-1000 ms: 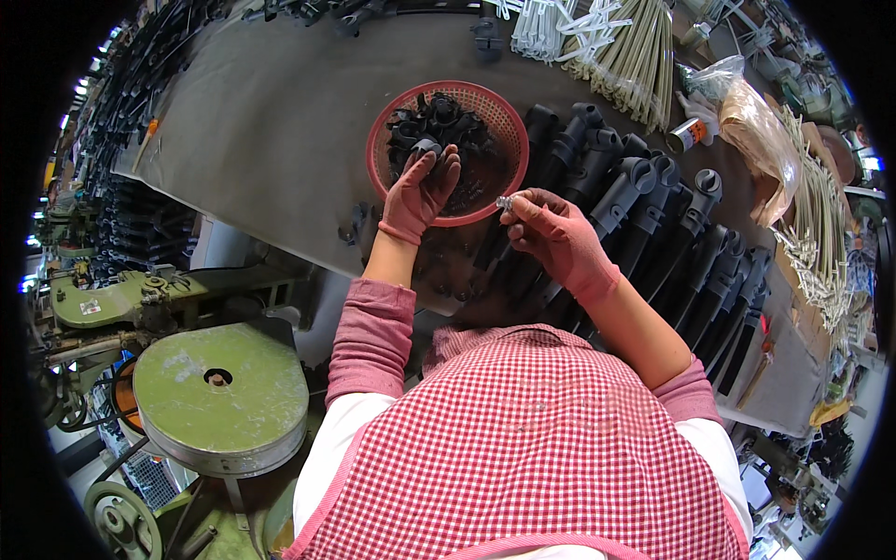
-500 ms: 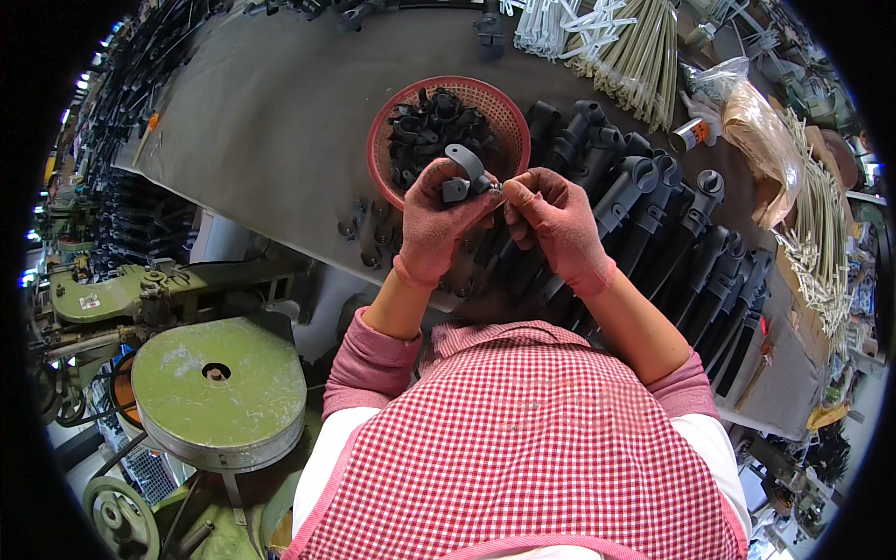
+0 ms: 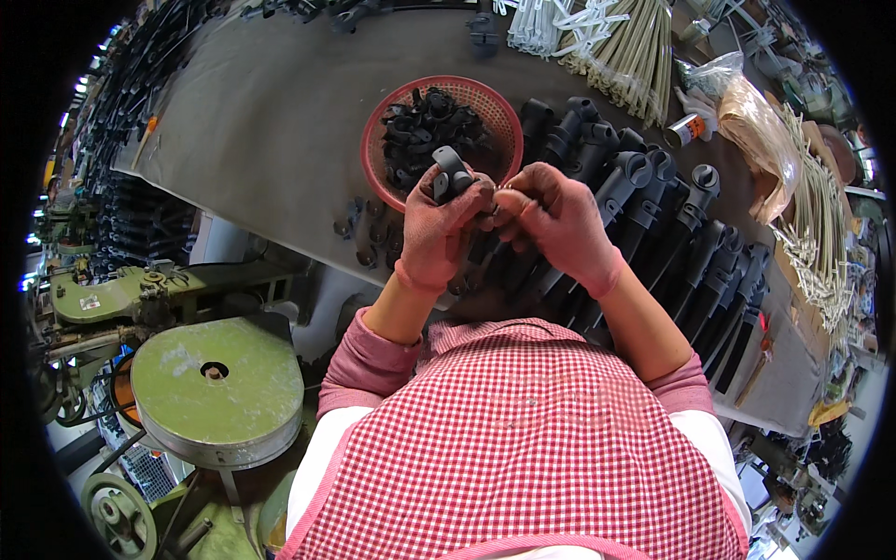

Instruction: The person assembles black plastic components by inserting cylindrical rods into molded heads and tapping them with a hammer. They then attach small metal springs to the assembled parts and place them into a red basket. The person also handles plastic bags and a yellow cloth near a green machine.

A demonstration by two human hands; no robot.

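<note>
My left hand (image 3: 431, 231), in a pink work glove, is closed around a black plastic clamp (image 3: 452, 174) with a curved jaw pointing up. Close beside it, my gloved right hand (image 3: 569, 224) pinches a small shiny metal piece (image 3: 505, 187) between thumb and forefinger; it is too small to tell its exact kind. The fingertips of both hands nearly meet at the clamp's right side. Just beyond my left hand stands a red plastic basket (image 3: 376, 166) holding many similar black parts (image 3: 431, 129).
Black tubes with socket ends (image 3: 644, 201) lie in rows to the right. Loose dark parts (image 3: 369, 245) sit by the table's near edge. Bundled pale rods (image 3: 630, 65), a can (image 3: 684, 131) and plastic wrapping (image 3: 751, 135) are farther right. A green machine (image 3: 219, 392) stands at left.
My right hand has turned slightly and moved in closer to the left hand. The clamp has shifted a little to the left and tilted in my left hand.
</note>
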